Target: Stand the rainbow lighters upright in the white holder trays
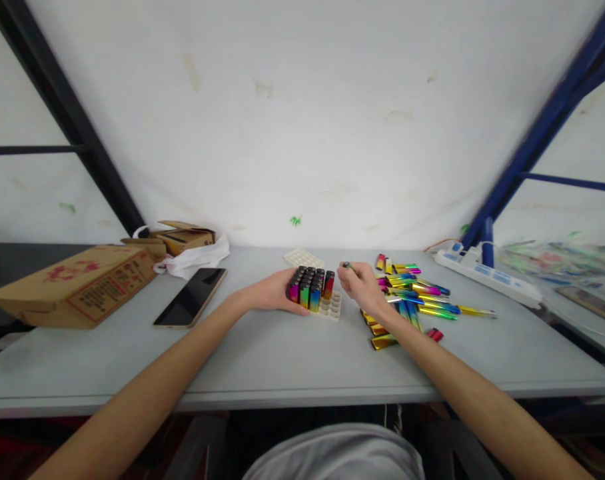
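Several shiny lighters point(305, 293) with black tops stand upright in rows in a cream tray point(334, 308), whose right part shows bare round holes. My left hand point(276, 291) is wrapped round the left side of the standing group. Just right of the tray, my right hand point(361, 285) is closed on a lighter point(346, 265); only its dark end shows. Beyond and beneath my right forearm lies a loose pile of metallic coloured lighters point(422, 297). A second cream tray point(302, 258) lies behind the first, near the wall.
On the left are a large cardboard box point(82, 280), a smaller open box point(185, 239), a white plastic bag point(197, 259) and a dark tablet point(191, 297). A white power strip point(487, 275) lies at the right. The grey table point(282, 360) meets a white wall.
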`<action>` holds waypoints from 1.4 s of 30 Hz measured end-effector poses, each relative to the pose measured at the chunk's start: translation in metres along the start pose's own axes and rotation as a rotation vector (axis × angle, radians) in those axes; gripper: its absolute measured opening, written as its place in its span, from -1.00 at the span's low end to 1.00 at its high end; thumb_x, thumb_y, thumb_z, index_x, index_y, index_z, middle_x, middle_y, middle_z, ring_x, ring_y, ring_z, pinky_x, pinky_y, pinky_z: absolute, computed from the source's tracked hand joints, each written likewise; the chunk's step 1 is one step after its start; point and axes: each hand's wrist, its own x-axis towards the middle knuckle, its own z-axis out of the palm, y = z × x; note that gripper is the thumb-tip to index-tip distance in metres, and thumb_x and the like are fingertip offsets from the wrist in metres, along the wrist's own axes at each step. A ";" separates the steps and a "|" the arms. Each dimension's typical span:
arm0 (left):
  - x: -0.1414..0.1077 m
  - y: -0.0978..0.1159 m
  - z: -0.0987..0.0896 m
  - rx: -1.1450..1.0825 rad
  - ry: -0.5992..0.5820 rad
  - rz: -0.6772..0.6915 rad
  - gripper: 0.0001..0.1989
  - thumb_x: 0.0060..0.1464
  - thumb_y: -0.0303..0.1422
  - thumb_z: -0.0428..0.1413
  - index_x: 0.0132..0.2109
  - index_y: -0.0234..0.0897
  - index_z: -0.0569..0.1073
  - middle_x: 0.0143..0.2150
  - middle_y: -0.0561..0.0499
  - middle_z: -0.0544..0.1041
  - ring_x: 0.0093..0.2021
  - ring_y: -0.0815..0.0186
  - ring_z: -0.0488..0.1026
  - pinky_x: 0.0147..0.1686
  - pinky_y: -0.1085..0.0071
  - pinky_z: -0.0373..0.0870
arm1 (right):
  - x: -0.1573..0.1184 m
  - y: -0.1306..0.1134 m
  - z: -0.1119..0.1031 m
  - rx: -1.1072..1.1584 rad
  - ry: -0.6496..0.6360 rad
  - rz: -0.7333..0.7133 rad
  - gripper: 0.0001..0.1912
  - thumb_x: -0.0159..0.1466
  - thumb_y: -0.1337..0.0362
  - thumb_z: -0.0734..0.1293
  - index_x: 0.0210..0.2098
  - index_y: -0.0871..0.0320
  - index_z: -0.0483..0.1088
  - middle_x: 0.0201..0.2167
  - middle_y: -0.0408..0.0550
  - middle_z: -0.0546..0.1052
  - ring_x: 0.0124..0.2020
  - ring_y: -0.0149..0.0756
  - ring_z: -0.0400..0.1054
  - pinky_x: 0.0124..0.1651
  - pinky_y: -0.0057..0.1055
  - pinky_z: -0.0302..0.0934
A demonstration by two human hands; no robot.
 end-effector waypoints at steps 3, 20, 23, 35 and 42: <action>0.000 0.001 0.000 -0.005 -0.004 0.004 -0.15 -0.16 -0.11 0.44 0.26 -0.23 0.36 0.23 -0.11 0.50 0.18 0.01 0.47 0.25 0.10 0.36 | -0.001 -0.003 -0.004 -0.017 0.057 -0.003 -0.45 0.36 -0.23 0.16 -0.52 0.06 0.13 -0.63 -0.23 0.16 -0.57 -0.40 0.04 -0.53 -0.44 -0.03; 0.000 -0.001 0.000 -0.010 0.003 -0.004 -0.16 -0.18 -0.09 0.45 0.23 -0.24 0.38 0.20 -0.11 0.51 0.14 0.02 0.48 0.20 0.14 0.39 | -0.003 -0.014 -0.031 -0.386 -0.331 -0.264 -0.71 0.43 0.04 0.28 -0.05 0.10 0.47 -0.47 -0.16 0.53 -0.46 -0.33 0.39 -0.32 -0.42 0.19; 0.000 -0.003 0.000 -0.006 0.008 -0.004 -0.16 -0.19 -0.10 0.45 0.22 -0.25 0.38 0.20 -0.12 0.51 0.15 0.01 0.48 0.20 0.14 0.39 | -0.003 -0.009 -0.029 -0.437 -0.321 -0.274 -0.75 0.42 0.09 0.30 -0.04 0.09 0.43 -0.46 -0.16 0.55 -0.45 -0.31 0.43 -0.31 -0.42 0.20; 0.000 0.002 -0.001 -0.009 0.000 0.007 -0.14 -0.19 -0.08 0.45 0.23 -0.25 0.37 0.23 -0.12 0.50 0.18 0.01 0.46 0.22 0.16 0.37 | -0.001 -0.008 -0.027 -0.429 -0.342 -0.263 -0.68 0.40 -0.01 0.31 -0.22 0.12 0.50 -0.46 -0.10 0.58 -0.46 -0.31 0.43 -0.36 -0.44 0.18; 0.000 0.001 0.000 0.005 0.007 -0.005 -0.12 -0.19 -0.07 0.45 0.26 -0.25 0.37 0.24 -0.13 0.49 0.18 0.00 0.46 0.23 0.14 0.36 | 0.004 -0.005 -0.036 -0.627 -0.159 -0.206 -0.51 0.31 -0.16 0.35 -0.47 0.13 0.45 -0.55 -0.08 0.54 -0.54 -0.34 0.33 -0.41 -0.41 0.05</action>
